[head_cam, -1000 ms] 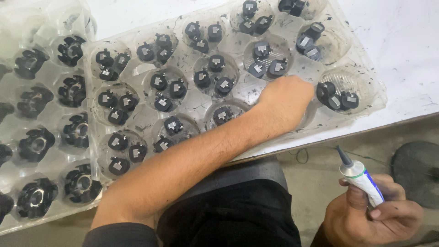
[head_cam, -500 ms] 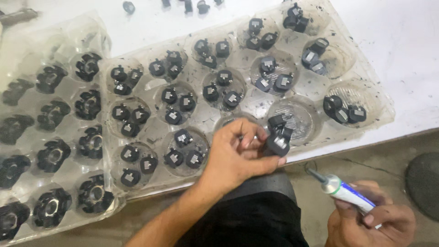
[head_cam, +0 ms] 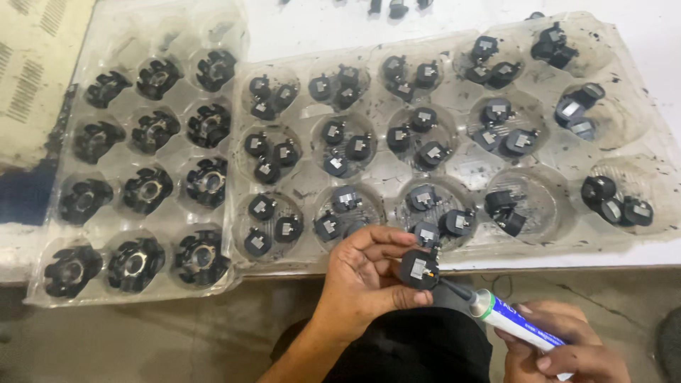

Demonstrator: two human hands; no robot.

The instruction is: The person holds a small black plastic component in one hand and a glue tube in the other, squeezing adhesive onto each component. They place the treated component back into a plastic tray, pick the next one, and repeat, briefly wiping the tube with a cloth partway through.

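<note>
White bench behind; left hand [head_cam: 365, 280] pinches black cap [head_cam: 419, 270], right hand [head_cam: 560, 351] squeezes glue tube [head_cam: 514, 323]; nozzle touching, glue may smear the fingers [head_cam: 408, 298] just below.

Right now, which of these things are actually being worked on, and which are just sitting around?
In use:
- small black part, pinched in the left hand
- glue tube, held in the right hand, nozzle at the part

Lying about:
- clear tray of small black parts
- clear tray of larger black ring parts
- white table

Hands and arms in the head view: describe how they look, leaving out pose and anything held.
Both are bare: the left hand and its forearm show no glove, sleeve, ring or watch. The right hand is also ungloved, with only its fingers and part of the wrist in view.
</note>
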